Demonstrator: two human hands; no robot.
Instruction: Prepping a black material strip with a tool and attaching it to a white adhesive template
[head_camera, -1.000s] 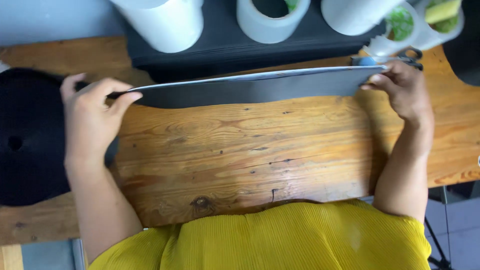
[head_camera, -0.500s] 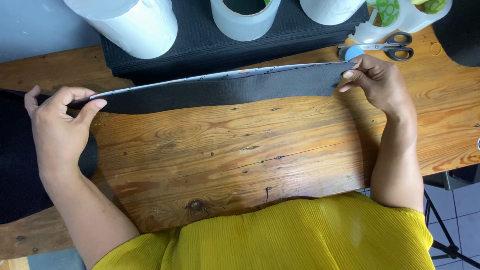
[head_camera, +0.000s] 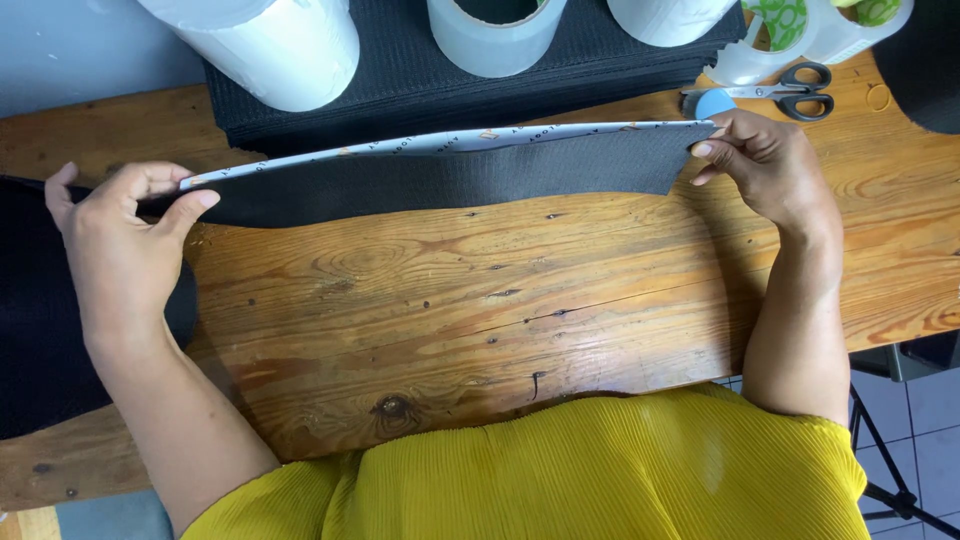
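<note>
L hand (head_camera: 120, 235) & R hand (head_camera: 765, 165) pinch ends of dark sheet (head_camera: 440, 175) above wooden table (head_camera: 480, 310); 3 rolls behind.

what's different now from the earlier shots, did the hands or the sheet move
The left hand slid outward to the left along the dark sheet, from over its end to beside the black pile. The right hand kept its pinch on the other end. Both hands still hold the sheet stretched, on edge, over the wooden table. The scissors and the rolls lie as before.
</note>
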